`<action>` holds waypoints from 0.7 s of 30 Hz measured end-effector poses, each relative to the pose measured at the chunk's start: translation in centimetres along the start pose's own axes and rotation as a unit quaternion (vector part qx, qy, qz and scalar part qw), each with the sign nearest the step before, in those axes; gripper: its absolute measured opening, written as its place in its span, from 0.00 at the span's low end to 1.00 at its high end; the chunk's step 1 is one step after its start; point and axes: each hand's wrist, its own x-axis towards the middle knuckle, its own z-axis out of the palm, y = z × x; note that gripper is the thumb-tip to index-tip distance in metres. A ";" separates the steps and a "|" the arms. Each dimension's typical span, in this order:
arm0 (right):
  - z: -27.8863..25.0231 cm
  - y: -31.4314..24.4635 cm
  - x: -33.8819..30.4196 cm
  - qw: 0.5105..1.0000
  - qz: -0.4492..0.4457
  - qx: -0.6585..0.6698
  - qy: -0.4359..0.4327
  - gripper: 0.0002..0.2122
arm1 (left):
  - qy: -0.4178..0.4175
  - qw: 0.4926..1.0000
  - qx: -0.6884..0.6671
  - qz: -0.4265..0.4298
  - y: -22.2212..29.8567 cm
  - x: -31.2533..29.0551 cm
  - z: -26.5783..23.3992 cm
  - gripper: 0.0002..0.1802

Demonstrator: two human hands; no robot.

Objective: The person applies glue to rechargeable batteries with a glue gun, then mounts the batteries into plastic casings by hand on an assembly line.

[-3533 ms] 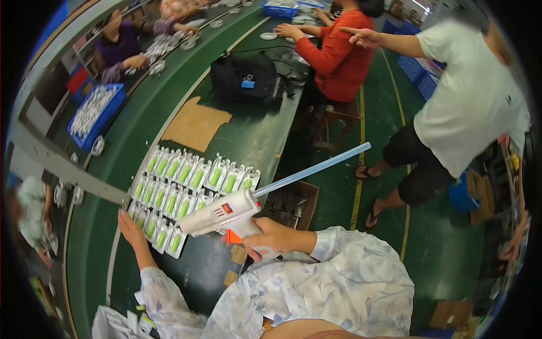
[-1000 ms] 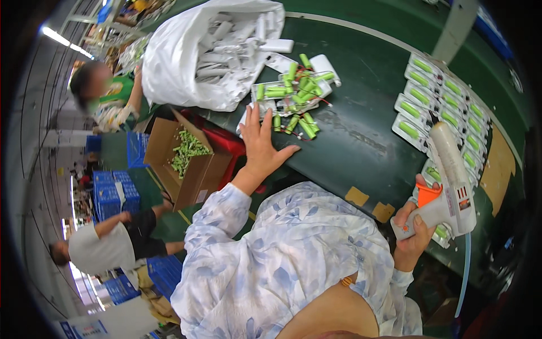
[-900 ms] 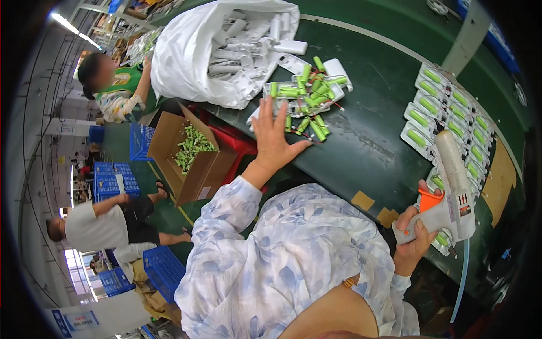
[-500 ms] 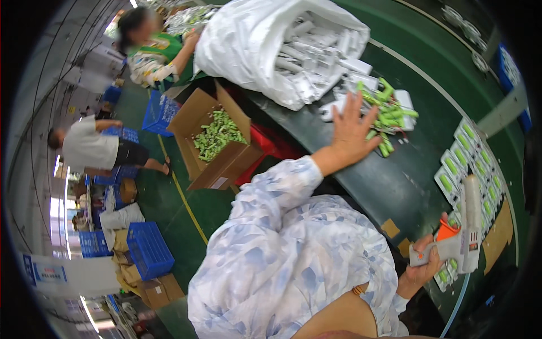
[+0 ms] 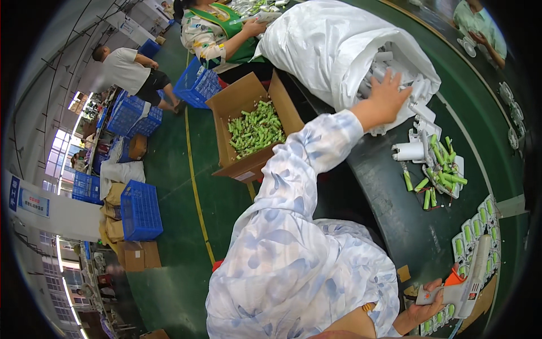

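My left hand reaches into the mouth of a large white sack, its fingers spread over the white plastic housings inside. Whether the fingertips touch a piece is hard to tell. Just below the sack's mouth, green cylindrical battery cells with thin wires lie heaped among loose white plastic parts. At the lower right my right hand is wrapped round the handle of a white glue gun with an orange trigger. Its barrel lies over rows of white housings fitted with green cells.
A dark green worktable runs under the sack and parts. Left of it stands an open cardboard box of green cells. A co-worker in a green apron works beyond the sack. Blue crates and a walking person are farther left.
My left hand has left the heap of green cells and moved up into the sack's mouth. The right hand keeps its hold on the glue gun. The view has shifted.
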 end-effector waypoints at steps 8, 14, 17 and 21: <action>-0.3 0.3 0.0 1.000 -0.015 -0.001 -0.004 0.25 | -0.100 0.987 0.118 0.050 -2.6 4.6 1.3 0.39; -0.5 -0.1 -0.4 1.000 -0.024 0.005 0.001 0.25 | -0.110 0.992 0.045 0.047 -5.0 5.3 1.8 0.38; -0.9 -0.1 -0.3 1.000 -0.017 0.009 -0.001 0.25 | -0.087 0.995 0.053 0.025 -4.3 4.2 2.4 0.36; -1.2 0.2 -0.1 1.000 -0.008 0.002 0.016 0.25 | -0.107 0.992 0.031 0.054 -4.5 5.1 1.6 0.35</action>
